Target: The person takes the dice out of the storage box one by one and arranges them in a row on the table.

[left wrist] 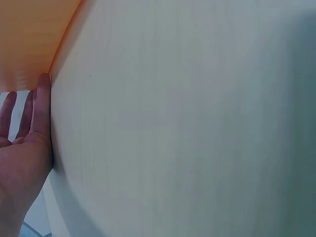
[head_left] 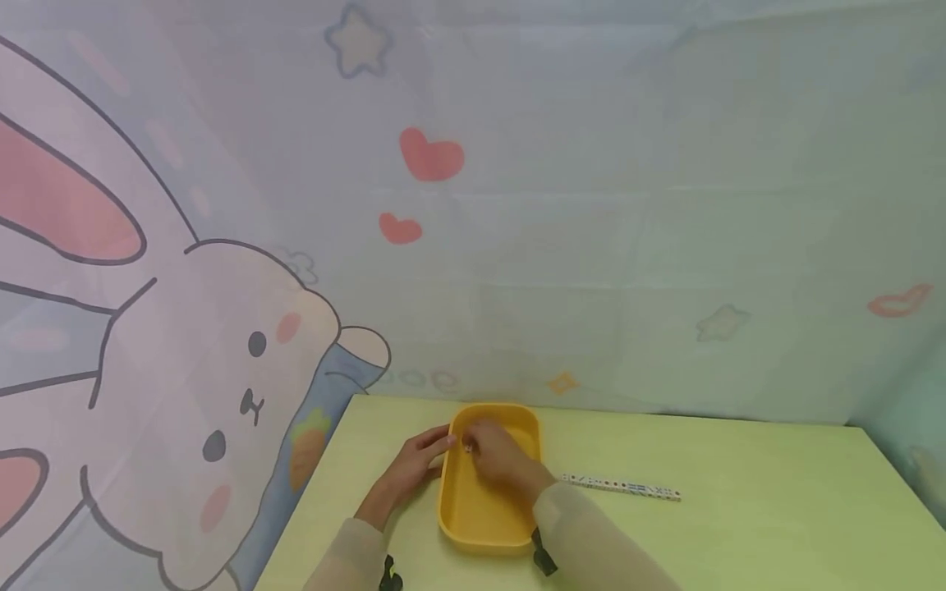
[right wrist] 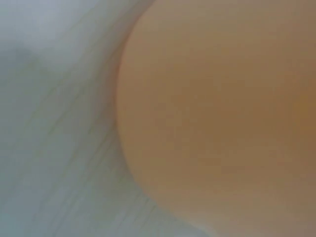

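Observation:
A yellow rectangular tray (head_left: 491, 533) with rounded corners stands on the table. Against its left wall rests my left hand (head_left: 411, 468), fingertips near the rim. Straight fingers (left wrist: 43, 106) touch the tray's orange-looking side (left wrist: 29, 44) in the left wrist view. My right hand (head_left: 502, 457) is inside the tray, fingers curled, and pinches a small white die (head_left: 468, 448) near the left wall. The hand hides part of the tray's floor. In the right wrist view only the blurred tray wall (right wrist: 207, 113) shows, without the fingers.
Right of the tray, a straight row of small white dice (head_left: 621, 486) with coloured marks lies on the pale yellow-green table (head_left: 754, 509). Behind the table hangs a cloth backdrop (head_left: 591, 246) with a cartoon rabbit and hearts.

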{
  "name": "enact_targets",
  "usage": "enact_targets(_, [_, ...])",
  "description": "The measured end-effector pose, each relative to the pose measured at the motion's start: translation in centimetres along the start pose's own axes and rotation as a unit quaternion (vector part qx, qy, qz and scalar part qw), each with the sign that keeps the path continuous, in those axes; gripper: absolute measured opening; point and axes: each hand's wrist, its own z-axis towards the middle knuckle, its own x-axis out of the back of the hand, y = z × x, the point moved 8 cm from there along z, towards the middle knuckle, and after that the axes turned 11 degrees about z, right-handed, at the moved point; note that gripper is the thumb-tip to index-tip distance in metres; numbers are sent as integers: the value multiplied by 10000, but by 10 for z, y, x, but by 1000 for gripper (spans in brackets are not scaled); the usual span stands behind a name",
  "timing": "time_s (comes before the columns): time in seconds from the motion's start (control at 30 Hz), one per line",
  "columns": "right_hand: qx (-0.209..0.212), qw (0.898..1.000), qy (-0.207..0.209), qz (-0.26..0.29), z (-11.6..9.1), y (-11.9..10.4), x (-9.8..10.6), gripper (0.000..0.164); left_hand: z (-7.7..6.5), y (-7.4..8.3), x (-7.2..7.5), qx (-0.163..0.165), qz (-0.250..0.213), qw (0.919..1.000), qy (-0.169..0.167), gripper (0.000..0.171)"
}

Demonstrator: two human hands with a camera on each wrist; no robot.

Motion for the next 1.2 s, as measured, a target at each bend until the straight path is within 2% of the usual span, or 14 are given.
enact_targets(0.1, [-32,10000,-5,-31,1,0,-3,11,-1,0,1,-14,-3,10000,41,57])
enact_targets(0.23, [-289,9995,-93,89,-2,1,-2,13,0,1,0,-38,26,10000,-7,57])
enact_targets(0.33, [-449,9986,-241,119,-5,2,3,12,1,2,-2,-79,36,9999,-73,57])
enact_targets(0.43, [-521,9979,-349,183,-5,-1,14,8,2,4,1,-85,66,9999,6,57])
enact_targets(0.6, [-179,9985,-296,423,-8,-14,47,10,1,5,3,-23,115,9998,130,60])
enact_targets(0.77, [2,9995,-160,267,-27,-20,84,15,-4,3,1,103,91,9999,69,60])
enact_targets(0.97, [172,9992,41,372,-48,-19,128,15,-3,7,4,-12,-31,10000,79,57])
enact_targets(1.2, [-30,9983,269,507,-90,-6,175,14,0,6,-2,-49,-39,10000,3,59])
